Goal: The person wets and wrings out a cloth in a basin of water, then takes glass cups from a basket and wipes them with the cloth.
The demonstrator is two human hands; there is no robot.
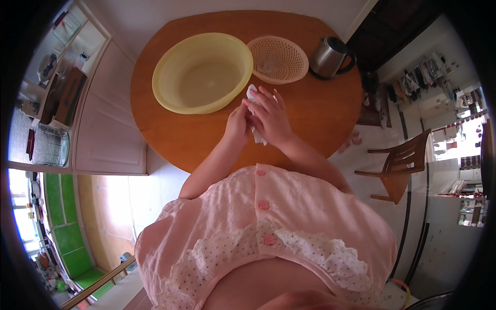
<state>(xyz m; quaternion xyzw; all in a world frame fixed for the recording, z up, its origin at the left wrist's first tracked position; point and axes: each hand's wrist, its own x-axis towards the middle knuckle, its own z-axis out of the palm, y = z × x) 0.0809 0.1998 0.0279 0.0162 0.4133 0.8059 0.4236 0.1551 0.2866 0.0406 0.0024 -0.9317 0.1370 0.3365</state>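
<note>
Near the middle of the round-ended wooden table [310,112], my two hands meet around a crumpled white tissue or thin cloth [252,93]. My left hand [239,122] is closed on it, with the fingers partly hidden. Over it lies my right hand [269,112], palm against the white piece, its fingers pointing away from me. One end of the piece sticks out above the fingers and another hangs below. Just beyond my hands stand a large pale yellow plastic basin [209,85], a pink woven-pattern plastic basket [279,60] and a steel electric kettle [327,58] with a black handle.
At the right a wooden chair [403,162] stands on the pale floor. A white cabinet [112,112] with open shelves holding glass containers is at the left. Clothes [422,77] hang at the upper right. The table's near edge is close to my body.
</note>
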